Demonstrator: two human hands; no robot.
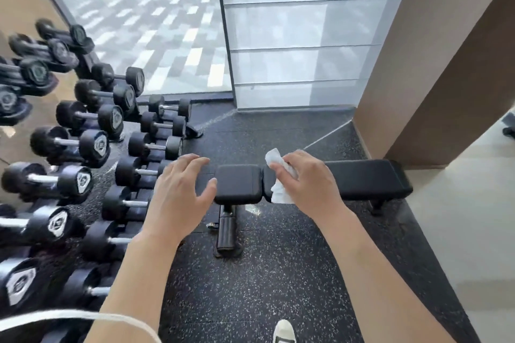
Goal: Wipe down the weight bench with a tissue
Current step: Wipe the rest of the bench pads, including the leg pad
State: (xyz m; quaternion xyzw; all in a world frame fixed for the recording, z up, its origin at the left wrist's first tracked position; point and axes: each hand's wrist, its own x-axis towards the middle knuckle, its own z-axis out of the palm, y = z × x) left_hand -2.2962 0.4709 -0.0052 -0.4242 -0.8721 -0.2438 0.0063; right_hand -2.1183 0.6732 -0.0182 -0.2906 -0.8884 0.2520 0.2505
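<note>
Right hand (pixel 309 178) grips one tissue (pixel 280 192); left hand (pixel 178 192) spread, empty; one bench (pixel 365 178)

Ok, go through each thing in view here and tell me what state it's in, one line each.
tissue: crumpled, gripped in the right hand.
right hand: closed on the tissue, held above the bench.
left hand: open, fingers spread, holding nothing.
weight bench: laid flat, nothing lying on its pads; whether the tissue touches it cannot be told.
dumbbells: racked in rows to the left.
shoe: planted on the speckled floor.
</note>
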